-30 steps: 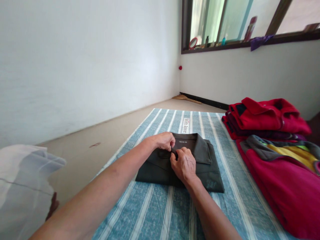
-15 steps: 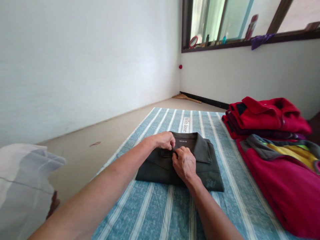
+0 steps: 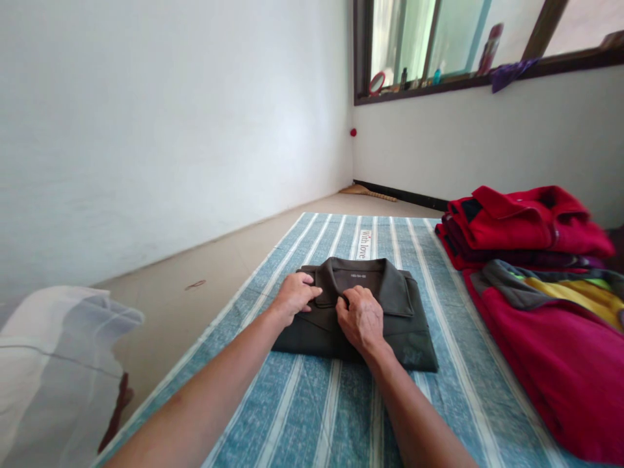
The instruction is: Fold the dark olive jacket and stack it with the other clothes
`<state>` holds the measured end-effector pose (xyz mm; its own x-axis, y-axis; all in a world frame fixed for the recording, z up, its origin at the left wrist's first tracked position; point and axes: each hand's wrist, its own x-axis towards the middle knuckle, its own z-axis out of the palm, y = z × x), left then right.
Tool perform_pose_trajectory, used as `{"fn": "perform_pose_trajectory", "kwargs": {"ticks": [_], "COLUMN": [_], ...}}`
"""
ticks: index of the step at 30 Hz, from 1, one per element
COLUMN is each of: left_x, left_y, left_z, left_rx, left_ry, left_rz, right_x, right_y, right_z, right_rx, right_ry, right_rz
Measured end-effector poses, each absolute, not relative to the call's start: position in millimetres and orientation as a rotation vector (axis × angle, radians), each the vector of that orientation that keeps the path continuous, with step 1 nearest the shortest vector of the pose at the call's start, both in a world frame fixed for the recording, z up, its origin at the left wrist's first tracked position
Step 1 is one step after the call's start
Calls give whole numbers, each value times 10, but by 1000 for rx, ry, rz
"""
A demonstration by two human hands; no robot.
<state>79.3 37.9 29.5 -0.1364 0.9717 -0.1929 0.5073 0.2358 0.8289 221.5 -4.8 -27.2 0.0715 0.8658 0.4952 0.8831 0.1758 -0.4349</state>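
Note:
A dark folded shirt (image 3: 409, 335) lies flat on a blue cloth with white stripes (image 3: 292, 403), its collar on the far side. My left hand (image 3: 296, 296) is at the shirt's left collar tip, its thumb and fingers apart, touching the fabric. My right hand (image 3: 361, 318) is closed at the middle of the neck opening, fingertips curled on the shirt's front edge; the fingertips are partly hidden by the hand. Small print shows inside the neck, too small to read surely.
Folded red garments (image 3: 531, 221) are stacked at the right, with a pink-red garment (image 3: 550, 364) with grey and yellow at its neck in front. White sheer fabric (image 3: 53, 364) is at the lower left. A wooden-handled item (image 3: 368, 192) lies by the wall below the window.
My left hand has let go of the collar near the neck's middle and moved left to the collar tip, its fingers now spread. My right hand stays in place.

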Motion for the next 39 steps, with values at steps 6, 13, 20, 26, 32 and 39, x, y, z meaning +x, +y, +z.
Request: {"fn": "perform_pose_trajectory", "kwargs": {"ticks": [6,13,20,26,32,39], "left_x": [826,782,799,827,845,875], "left_y": [383,498,440,420,445,421], "left_z": [301,239,202,130,102,90], "left_rx": [920,709,509,459,476,463], "left_ry": [1589,1384,1190,1097,1078,1040], "left_rz": [887,828,880,938,976,1024], "right_x": [2221,2228,2232,2239,2243,2243], "right_y": [-42,-31,-27,-33,-34,-33], "right_z": [-278,-294,-292,-297,-300,-306], "right_rx": [-1638,-1616,-1615,-1588,-1583,-1582], "right_ry": [-1736,-1712,-1707,-1702,-1692,-1693], "right_rz": [-11,13,34,20,31,58]}}
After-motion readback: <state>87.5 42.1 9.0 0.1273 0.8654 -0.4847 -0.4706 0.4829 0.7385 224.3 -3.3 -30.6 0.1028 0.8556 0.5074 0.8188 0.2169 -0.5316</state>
